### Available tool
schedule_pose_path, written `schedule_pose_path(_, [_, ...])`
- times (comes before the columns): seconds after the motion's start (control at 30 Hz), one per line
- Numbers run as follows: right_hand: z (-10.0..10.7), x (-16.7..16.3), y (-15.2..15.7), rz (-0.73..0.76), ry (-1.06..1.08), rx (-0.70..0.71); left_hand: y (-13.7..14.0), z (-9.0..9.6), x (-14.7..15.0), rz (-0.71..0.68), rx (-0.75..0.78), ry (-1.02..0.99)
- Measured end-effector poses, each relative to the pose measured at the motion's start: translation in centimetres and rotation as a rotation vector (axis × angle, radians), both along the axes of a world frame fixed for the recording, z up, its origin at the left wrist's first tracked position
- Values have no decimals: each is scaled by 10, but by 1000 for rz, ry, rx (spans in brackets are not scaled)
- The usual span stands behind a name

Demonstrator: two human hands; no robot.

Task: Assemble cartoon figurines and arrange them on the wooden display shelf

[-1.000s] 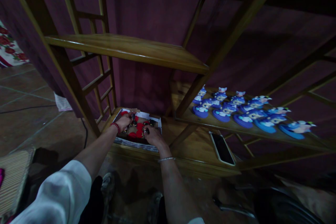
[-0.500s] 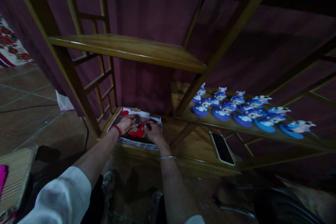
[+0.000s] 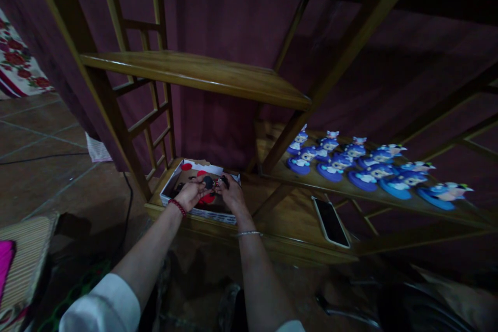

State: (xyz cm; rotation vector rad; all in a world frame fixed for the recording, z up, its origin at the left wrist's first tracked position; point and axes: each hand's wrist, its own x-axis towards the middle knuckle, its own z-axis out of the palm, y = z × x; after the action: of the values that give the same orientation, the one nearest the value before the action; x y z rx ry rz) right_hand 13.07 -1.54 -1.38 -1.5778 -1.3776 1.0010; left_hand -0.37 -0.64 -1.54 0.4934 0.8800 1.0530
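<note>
"Toy figure [image 3: 208, 182], small and dark: where is it?"

"Low down, a bit left of the middle of the frame, between the two hands and above the white box [image 3: 213, 215]. It is dim there, but the round dark end looks like its base."

"How are the hands?"

"The left hand [image 3: 190, 194] pinches the round end. The right hand [image 3: 233, 196] has its fingers curled on the other end."

"What could go wrong?"

"If the fingertips slip, it could drop and bump the red round things [image 3: 187, 167] in the box. If the hands pull different ways, a thin part might snap."

"And the phone [image 3: 332, 222]?"

"Right of the middle, lower half, well apart. Probably safe."
</note>
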Motion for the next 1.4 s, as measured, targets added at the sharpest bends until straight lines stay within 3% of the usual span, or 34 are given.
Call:
schedule_pose_path(0.33, [-1,0,-1,10,181,106,-9,14,-4,-52,61,-48])
schedule_pose_path(0.77, [8,4,-6,2,306,116,-18,29,-5,-116,130,-56])
schedule_pose_path(1.13, [16,3,-11,-18,395,61,-20,29,-3,-125,157,-28])
schedule_pose_path(1.4, [20,3,-12,-9,389,111,-20,28,-4,-123,165,-35])
